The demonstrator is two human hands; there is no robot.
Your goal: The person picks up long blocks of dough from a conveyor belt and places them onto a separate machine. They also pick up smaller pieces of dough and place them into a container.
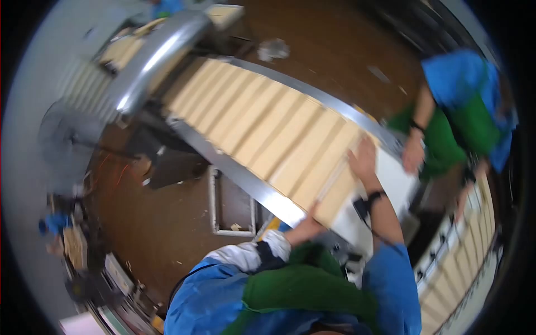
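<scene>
A row of pale tan slabs [268, 120] lies side by side across a conveyor with metal side rails. My right hand [364, 159] is open at the far end of the nearest slab [338, 192], fingers stretched out over its edge. At that slab's other end, by the near rail, my left hand [306, 228] is blurred, with its thumb apart and pointing along the slab's end. A black band with a small box [363, 207] sits on my right wrist. Beside the nearest slab shows a white surface [391, 173].
A co-worker [458, 106] in blue and green stands across at the right, one hand near the white surface. More slabs [455, 273] lie on a rack at lower right. A shiny metal duct [162, 58] arches over the conveyor's far end. A metal frame [233, 231] stands on the floor.
</scene>
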